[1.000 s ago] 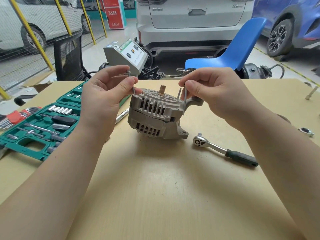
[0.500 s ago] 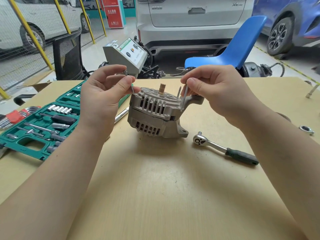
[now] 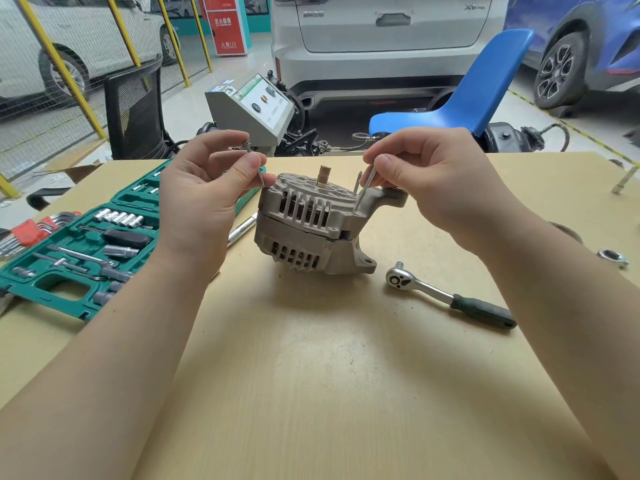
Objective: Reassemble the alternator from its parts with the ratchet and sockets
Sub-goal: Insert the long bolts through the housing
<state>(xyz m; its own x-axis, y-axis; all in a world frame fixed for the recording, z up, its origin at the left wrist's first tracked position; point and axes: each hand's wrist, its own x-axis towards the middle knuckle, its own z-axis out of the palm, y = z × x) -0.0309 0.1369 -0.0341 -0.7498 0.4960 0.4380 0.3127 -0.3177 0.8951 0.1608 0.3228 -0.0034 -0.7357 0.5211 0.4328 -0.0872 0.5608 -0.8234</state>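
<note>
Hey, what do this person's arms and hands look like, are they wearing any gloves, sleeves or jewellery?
Nothing is worn that shows. The left hand and the right hand are bare, with no gloves, rings or bracelets visible. Both forearms are bare up to the frame edge, with no sleeve, watch or strap in view. The fingernails look short and unpainted.

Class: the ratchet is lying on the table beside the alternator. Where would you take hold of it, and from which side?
Grip the ratchet by its dark rubber handle, coming from above on the right. It lies flat, head toward the alternator, handle pointing away to the right with bare table around it, nearest the right hand, which currently pinches a long bolt.
</note>
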